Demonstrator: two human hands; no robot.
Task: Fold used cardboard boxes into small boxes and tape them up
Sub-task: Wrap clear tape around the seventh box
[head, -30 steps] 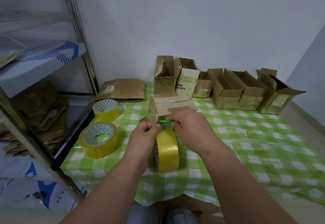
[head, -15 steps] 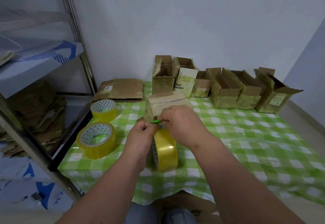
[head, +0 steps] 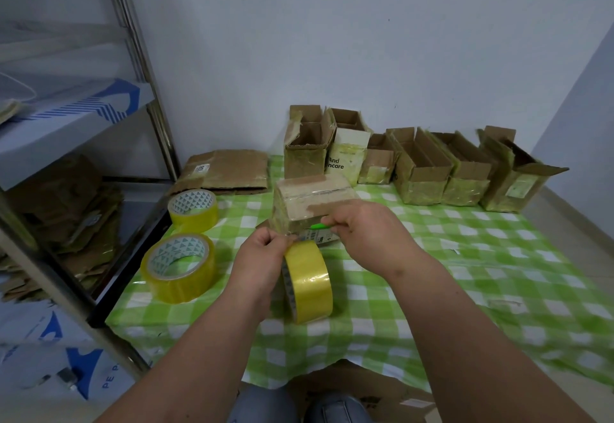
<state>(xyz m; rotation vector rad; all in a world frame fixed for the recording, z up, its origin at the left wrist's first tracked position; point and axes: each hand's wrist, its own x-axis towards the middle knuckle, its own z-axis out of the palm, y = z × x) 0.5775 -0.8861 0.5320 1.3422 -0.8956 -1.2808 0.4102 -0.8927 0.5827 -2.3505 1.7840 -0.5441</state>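
Observation:
A small closed cardboard box (head: 310, 201), wrapped in clear tape, stands on the green checked table (head: 465, 256). In front of it a yellow tape roll (head: 309, 284) stands on edge. My left hand (head: 262, 256) pinches the tape strip at the top of the roll, close to the box's front face. My right hand (head: 365, 233) grips a small green cutter (head: 320, 226), its tip against the tape by the box's lower front. The blade itself is too small to make out.
Two more yellow tape rolls (head: 192, 206) (head: 179, 268) lie flat at the left. Flattened cardboard (head: 226, 171) lies at the back left. A row of several open taped boxes (head: 422, 166) lines the wall. A metal shelf (head: 66, 143) holding cardboard scraps borders the table's left.
The hands, roll and box stay together; my left hand has shifted a little along the tape, and the green cutter stays at the strip. The view has moved slightly.

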